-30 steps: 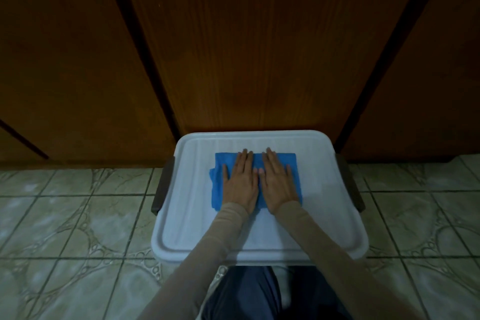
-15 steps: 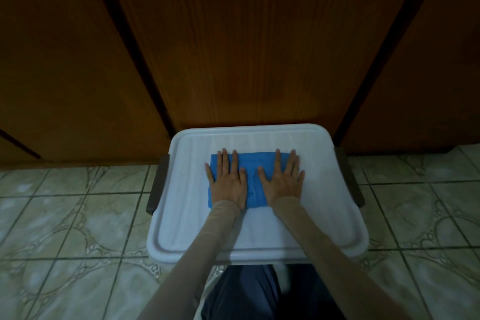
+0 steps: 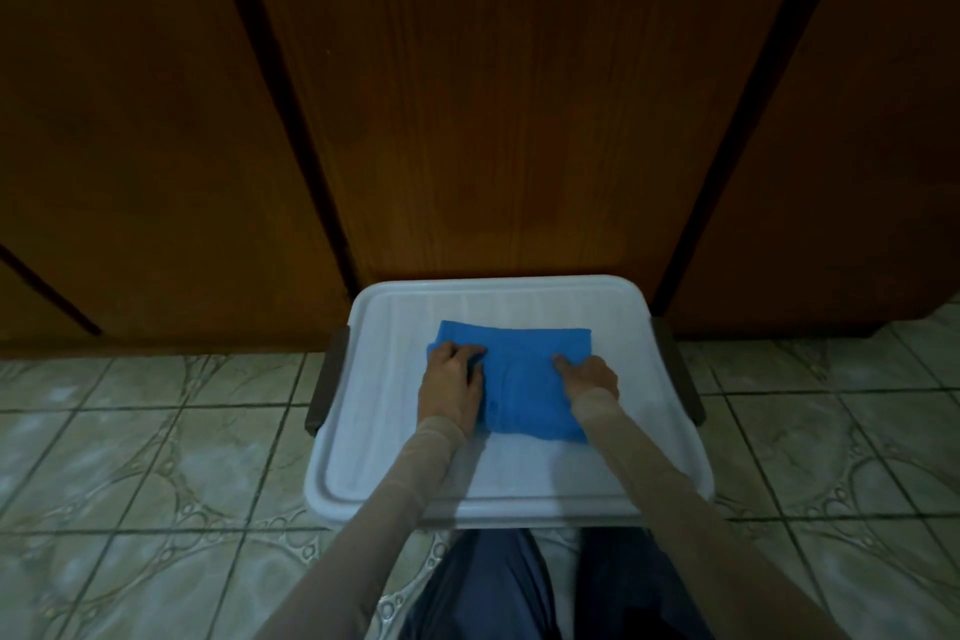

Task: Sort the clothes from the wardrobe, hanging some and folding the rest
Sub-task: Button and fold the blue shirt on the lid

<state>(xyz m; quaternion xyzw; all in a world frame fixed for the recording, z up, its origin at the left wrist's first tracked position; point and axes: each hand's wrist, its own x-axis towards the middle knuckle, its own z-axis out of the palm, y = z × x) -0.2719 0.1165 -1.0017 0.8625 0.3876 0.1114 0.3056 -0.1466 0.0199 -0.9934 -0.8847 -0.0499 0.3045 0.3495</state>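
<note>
A folded blue garment (image 3: 522, 379) lies on the white lid of a plastic box (image 3: 384, 431) in front of me. My left hand (image 3: 452, 379) sits on the garment's left side, fingers curled and gripping the cloth at its left edge. My right hand (image 3: 589, 374) is on the right side, its fingers bent and pinching the fabric. Beige sleeves cover both forearms.
Closed brown wooden wardrobe doors (image 3: 493, 94) rise just behind the box. Dark handles (image 3: 324, 387) stick out on both sides of the box. Patterned green floor tiles (image 3: 130, 457) surround it. My knees in dark blue trousers (image 3: 498, 582) are below the lid.
My hands were flat together on the middle of the garment, then slid apart to its sides. Now the fingers have curled and take hold of the cloth.
</note>
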